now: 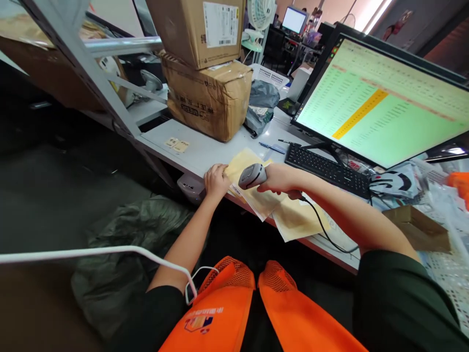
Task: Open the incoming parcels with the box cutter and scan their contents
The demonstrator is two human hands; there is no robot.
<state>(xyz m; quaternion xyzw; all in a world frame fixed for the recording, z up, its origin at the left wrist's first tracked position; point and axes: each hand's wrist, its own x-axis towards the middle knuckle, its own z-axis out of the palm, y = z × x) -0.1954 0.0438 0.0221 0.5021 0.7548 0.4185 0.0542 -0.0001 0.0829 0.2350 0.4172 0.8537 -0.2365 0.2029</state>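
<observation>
My right hand (pixel 280 178) is wrapped round the handle of a grey barcode scanner (pixel 252 175), whose head points left. A black cable runs from the scanner's grip down to the right. Below the scanner lie several overlapping pale yellow paper sheets (pixel 298 217), some jutting past the desk's front edge. My left hand (pixel 216 181) has its fingers curled at the left edge of a yellow paper sheet (pixel 242 161). A small barcode label (pixel 235 189) shows between my left hand and the scanner. Part of the sheets is hidden under my right hand.
Behind the sheets are a blue pen (pixel 271 147), a black keyboard (pixel 326 168) and a lit monitor (pixel 384 102). Two stacked cardboard boxes (pixel 208 100) stand at the back left beside a grey plastic bag (pixel 261 105). A small open carton (pixel 417 227) sits right.
</observation>
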